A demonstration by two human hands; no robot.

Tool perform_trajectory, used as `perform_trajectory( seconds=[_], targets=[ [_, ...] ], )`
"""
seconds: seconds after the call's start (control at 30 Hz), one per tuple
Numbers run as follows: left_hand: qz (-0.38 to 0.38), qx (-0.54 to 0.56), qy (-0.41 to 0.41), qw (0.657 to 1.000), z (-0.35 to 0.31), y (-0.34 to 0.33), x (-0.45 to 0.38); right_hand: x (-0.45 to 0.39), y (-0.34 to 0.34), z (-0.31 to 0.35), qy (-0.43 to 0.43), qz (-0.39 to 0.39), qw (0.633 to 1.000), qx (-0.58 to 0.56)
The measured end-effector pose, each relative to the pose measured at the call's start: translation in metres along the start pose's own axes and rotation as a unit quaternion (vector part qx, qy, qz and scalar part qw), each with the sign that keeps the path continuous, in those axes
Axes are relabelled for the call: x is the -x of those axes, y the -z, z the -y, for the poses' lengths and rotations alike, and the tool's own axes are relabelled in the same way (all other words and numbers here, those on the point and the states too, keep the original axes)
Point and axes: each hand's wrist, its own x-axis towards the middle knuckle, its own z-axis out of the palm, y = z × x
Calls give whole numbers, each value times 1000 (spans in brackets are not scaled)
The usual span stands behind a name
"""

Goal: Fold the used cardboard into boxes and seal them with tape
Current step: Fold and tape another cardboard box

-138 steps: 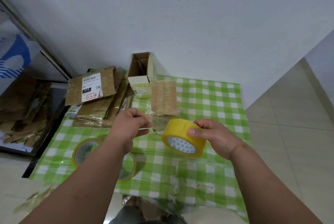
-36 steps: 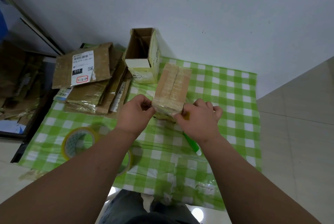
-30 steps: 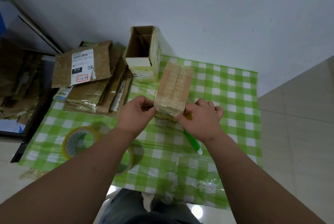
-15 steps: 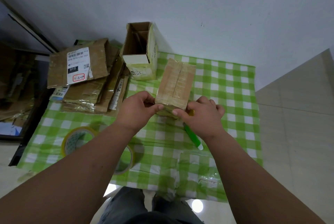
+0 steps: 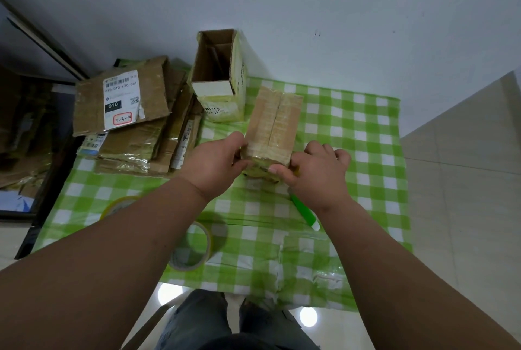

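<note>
checked table (image 5: 352, 135), flat cardboard (image 5: 132, 138), tape roll (image 5: 194, 251), open box (image 5: 220, 76)

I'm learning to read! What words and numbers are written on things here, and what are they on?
"010-010-130-551", roughly, somewhat blurred: white shipping label on the flattened cardboard.
"010": black patch on that label.
"3-3-10": handwritten in the red outline on that label.
Print on the open box, near its bottom: too blurred to read.
Small labels lower in the cardboard stack: too small to read.
</note>
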Motion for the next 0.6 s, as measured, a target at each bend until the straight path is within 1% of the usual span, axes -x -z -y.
perform_trajectory(
  seconds=[0.17,0.33,0.43,0.53,0.6],
  targets=[
    [-24,-29,-15,999,-2,-3,-2,-1,-2,7,-17,-13,999,24],
    [-36,-28,-26,999,-2,-4,-3,0,3,1,-4,28,1000,10],
    [-37,-33,-33,998,0,-5,-5,1,4,3,-16,29,999,5],
    [-41,-15,-23,999,1,-5,-10,4,6,3,-30,33,998,-36],
    [-51,19,16,998,1,-4,-13,10,8,3,-35,28,995,-92]
  ],
)
